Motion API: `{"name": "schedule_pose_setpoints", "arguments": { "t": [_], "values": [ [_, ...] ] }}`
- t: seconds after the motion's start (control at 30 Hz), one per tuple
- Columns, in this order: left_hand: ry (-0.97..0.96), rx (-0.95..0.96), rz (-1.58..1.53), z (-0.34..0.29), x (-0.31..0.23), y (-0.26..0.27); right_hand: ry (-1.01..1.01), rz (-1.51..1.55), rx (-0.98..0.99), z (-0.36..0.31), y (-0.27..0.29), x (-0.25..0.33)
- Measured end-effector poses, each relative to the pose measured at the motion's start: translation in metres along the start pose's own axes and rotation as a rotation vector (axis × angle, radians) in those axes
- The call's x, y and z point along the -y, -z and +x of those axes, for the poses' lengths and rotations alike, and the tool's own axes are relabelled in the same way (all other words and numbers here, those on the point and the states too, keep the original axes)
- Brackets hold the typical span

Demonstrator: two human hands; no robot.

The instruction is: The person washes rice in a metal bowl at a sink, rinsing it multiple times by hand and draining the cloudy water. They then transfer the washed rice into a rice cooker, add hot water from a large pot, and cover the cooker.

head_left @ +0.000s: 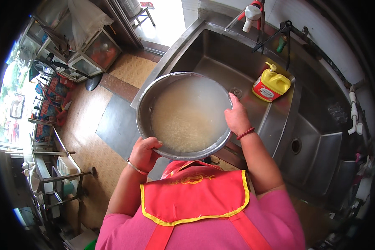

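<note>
A large round metal basin (141,121) is held in front of me, partly over the near left edge of the sink. Cloudy water lies in it, with pale rice grains (183,137) gathered toward the near side. My left hand (143,154) grips the near left rim, its thumb over the edge. At the right rim, my right hand (237,116) is closed too, thumb on top; its other fingers are hidden behind the basin's wall.
Beyond and right of the basin stretches a stainless steel sink (225,62) with a drain. A yellow pump jug (271,84) stands in it. A white-headed tap (251,16) hangs above. Left are a glass-fronted cabinet (100,50) and a metal rack (66,177) on the tiled floor.
</note>
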State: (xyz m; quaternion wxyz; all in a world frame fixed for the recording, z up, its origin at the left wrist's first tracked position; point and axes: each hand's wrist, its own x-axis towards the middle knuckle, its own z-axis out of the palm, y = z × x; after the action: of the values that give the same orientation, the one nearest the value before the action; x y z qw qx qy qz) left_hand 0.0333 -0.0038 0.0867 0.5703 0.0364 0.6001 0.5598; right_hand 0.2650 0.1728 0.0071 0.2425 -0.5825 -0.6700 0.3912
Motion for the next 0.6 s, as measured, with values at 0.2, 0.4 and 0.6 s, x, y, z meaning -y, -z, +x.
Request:
{"name": "schedule_pose_setpoints", "arguments": {
  "t": [0.2, 0.4, 0.6],
  "values": [
    [0.003, 0.041, -0.008, 0.008, 0.002, 0.006, -0.011, 0.055, 0.024, 0.003, 0.001, -0.005],
    [0.027, 0.124, 0.031, 0.019, -0.001, 0.016, -0.029, 0.109, 0.027, 0.006, 0.0, -0.007],
    [0.008, 0.137, 0.017, 0.013, -0.004, 0.01, -0.04, 0.133, 0.028, 0.004, -0.001, -0.008]
  ]
}}
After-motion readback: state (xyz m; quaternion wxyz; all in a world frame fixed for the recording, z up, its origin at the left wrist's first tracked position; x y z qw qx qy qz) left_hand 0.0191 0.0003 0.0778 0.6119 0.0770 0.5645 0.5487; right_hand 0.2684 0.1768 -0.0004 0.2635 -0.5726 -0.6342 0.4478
